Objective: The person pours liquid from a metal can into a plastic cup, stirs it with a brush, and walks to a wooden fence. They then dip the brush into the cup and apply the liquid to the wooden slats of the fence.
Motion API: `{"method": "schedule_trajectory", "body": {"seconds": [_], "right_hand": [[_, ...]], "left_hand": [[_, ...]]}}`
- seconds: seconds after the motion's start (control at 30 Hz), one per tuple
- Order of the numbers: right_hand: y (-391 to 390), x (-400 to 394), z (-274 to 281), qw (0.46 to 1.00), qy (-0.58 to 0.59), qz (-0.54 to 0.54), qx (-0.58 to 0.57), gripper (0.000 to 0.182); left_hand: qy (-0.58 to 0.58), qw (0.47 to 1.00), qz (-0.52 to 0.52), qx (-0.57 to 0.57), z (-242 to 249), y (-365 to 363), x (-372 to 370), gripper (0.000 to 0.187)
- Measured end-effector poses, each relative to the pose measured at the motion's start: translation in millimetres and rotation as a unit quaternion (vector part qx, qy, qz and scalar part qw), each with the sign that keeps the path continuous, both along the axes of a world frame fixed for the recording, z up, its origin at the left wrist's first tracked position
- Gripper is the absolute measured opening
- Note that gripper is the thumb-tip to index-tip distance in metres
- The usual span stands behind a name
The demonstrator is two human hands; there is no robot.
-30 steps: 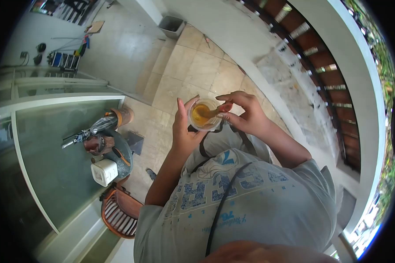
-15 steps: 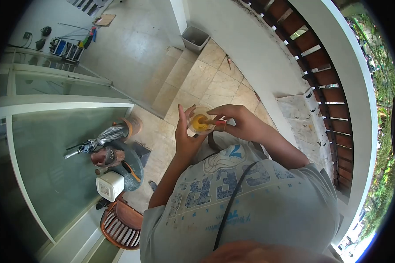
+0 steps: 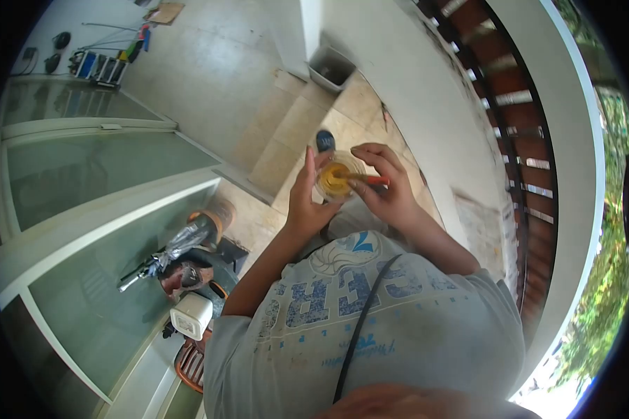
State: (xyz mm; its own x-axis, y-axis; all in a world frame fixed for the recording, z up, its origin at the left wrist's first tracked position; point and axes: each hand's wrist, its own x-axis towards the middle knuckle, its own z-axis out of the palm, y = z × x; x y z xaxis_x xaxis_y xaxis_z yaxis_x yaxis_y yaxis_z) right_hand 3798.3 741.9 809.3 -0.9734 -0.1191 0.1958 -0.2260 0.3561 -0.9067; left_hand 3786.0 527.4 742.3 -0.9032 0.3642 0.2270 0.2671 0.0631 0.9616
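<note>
A clear plastic cup (image 3: 357, 166) with yellow-orange liquid (image 3: 334, 183) in its bottom is in front of my shirt. My left hand (image 3: 310, 204) is wrapped round the cup from the left side, its thumb and fingers on the wall. Pinched in my right hand (image 3: 393, 190) is a brush with a red handle (image 3: 379, 180), lying slanted over the rim. Its brownish end reaches down into the liquid, so the bristles are not clear to see. My right fingers are close to the cup's right edge.
A shoe (image 3: 325, 141) stands on the tiled floor beyond the cup. Steps (image 3: 279, 133) lead up at the left, near a grey bin (image 3: 330, 68). To the left are a white container (image 3: 191, 315), a wrapped umbrella (image 3: 171, 253) and a wooden chair (image 3: 189, 366). A low wall runs along the right.
My view has turned and moved forward, bringing a shoe into sight. The cup and both hands sit slightly further right in view. My right fingers are more spread, with the brush still in the cup.
</note>
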Motion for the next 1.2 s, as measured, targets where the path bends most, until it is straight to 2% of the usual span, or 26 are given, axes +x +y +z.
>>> {"method": "schedule_trajectory", "body": {"seconds": [0.1,0.17,0.23,0.27,0.33,0.47,0.53,0.57,0.63,0.7,0.77,0.8,0.83,0.87,0.9,0.93,1.0,1.1,1.13,1.17,1.2], "right_hand": [[-12.1,-89.6,2.1,0.998,-0.034,0.042,-0.025,0.068],[-18.2,-146.6,0.8,0.988,-0.105,0.109,-0.003,0.096],[-28.0,-196.6,-2.4,0.983,-0.107,0.148,-0.009,0.117],[-33.2,-217.7,-3.7,0.982,-0.112,0.149,-0.009,0.117],[-42.4,-256.5,-10.1,0.978,-0.086,0.184,0.044,0.129],[-62.7,-320.1,-49.3,0.972,-0.072,0.221,0.039,0.133],[-77.0,-345.5,-78.9,0.984,-0.003,0.164,0.063,0.121],[-82.4,-358.8,-96.8,0.985,0.000,0.160,0.061,0.121],[-82.4,-395.1,-142.3,0.958,-0.213,0.183,0.066,0.104],[-81.6,-414.2,-250.2,0.967,-0.202,0.110,0.113,0.086],[-75.2,-427.1,-363.6,0.943,-0.281,0.026,0.174,0.076],[-63.9,-422.1,-424.1,0.927,-0.269,0.003,0.262,0.072],[-42.8,-408.8,-496.7,0.862,-0.336,0.019,0.380,0.067],[-33.8,-386.3,-538.5,0.824,-0.405,-0.007,0.395,0.068],[-4.0,-355.8,-605.2,0.771,-0.466,0.054,0.430,0.063],[-14.2,-359.6,-537.4,0.644,-0.635,0.145,0.400,0.060],[-19.0,-365.7,-508.8,0.635,-0.614,0.172,0.436,0.059],[-2.1,-365.1,-512.4,0.609,-0.548,0.243,0.520,0.057],[4.7,-366.4,-532.9,0.613,-0.543,0.243,0.520,0.057],[12.1,-369.1,-568.7,0.730,-0.514,0.103,0.439,0.055],[11.1,-386.6,-596.2,0.818,-0.464,-0.040,0.338,0.054]], "left_hand": [[0.021,1.000,0.011,-0.010,13.1,-13.2,-77.8,0.117],[-0.001,1.000,0.022,-0.017,19.1,-27.4,-122.0,0.129],[-0.007,0.999,0.047,-0.027,22.9,-42.9,-157.6,0.130],[-0.015,0.997,0.081,-0.010,21.1,-51.5,-174.3,0.131],[-0.036,0.990,0.133,0.032,15.2,-70.6,-204.0,0.132],[-0.024,0.979,0.202,0.006,-16.1,-133.9,-247.4,0.133],[-0.017,0.967,0.253,-0.021,-39.3,-167.7,-264.3,0.136],[-0.014,0.968,0.249,-0.022,-50.4,-182.9,-271.7,0.136],[-0.080,0.947,0.308,-0.054,-71.4,-217.3,-288.8,0.138],[-0.057,0.952,0.292,-0.070,-118.9,-257.2,-311.0,0.138],[-0.019,0.969,0.243,-0.046,-164.1,-287.3,-342.2,0.138],[-0.012,0.969,0.242,-0.041,-178.4,-298.2,-361.0,0.138],[-0.003,0.973,0.226,-0.035,-189.5,-306.0,-380.2,0.138],[0.005,0.977,0.213,-0.029,-196.9,-310.6,-397.2,0.137],[0.006,0.976,0.218,-0.024,-199.3,-314.4,-411.6,0.137],[-0.003,0.973,0.229,-0.001,-197.2,-316.9,-425.3,0.137],[-0.005,0.970,0.243,0.022,-186.4,-323.2,-451.3,0.137],[-0.024,0.965,0.258,0.051,-174.2,-343.5,-486.3,0.136],[-0.038,0.965,0.257,0.033,-175.9,-352.8,-498.1,0.136],[-0.053,0.965,0.257,0.016,-180.2,-361.0,-508.5,0.137],[-0.067,0.963,0.259,0.016,-186.5,-368.8,-522.4,0.137]]}}
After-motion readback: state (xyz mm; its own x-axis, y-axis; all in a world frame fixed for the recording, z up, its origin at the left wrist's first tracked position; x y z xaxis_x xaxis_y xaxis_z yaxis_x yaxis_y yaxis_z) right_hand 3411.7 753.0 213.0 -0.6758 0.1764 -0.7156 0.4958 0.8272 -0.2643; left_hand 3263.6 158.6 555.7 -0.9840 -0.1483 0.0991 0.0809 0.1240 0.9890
